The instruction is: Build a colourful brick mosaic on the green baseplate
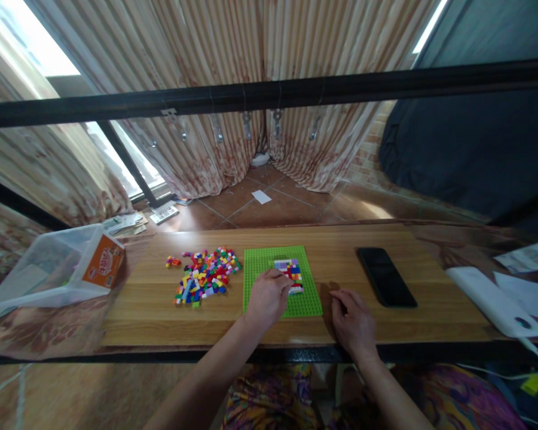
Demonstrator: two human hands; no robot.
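Note:
A green studded baseplate [309,298] lies on the wooden board in front of me. On it sits a block of small multicoloured building bricks [295,272], partly covered by my left hand [269,292]. That hand is closed, its fingertips pinched at the left side of the brick block; whatever they hold is hidden. My right hand [353,319] rests on the board just right of the baseplate, fingers curled in and thumb near the forefinger. I cannot make out anything in it. Left of the baseplate spreads a loose pile of colourful bricks [208,272].
A black phone [386,278] lies right of my right hand. Beyond it is a white power strip [495,301] with a cable. A clear plastic bin [67,263] with an orange label stands left of the wooden board [152,316]. A dark bar [269,95] crosses ahead.

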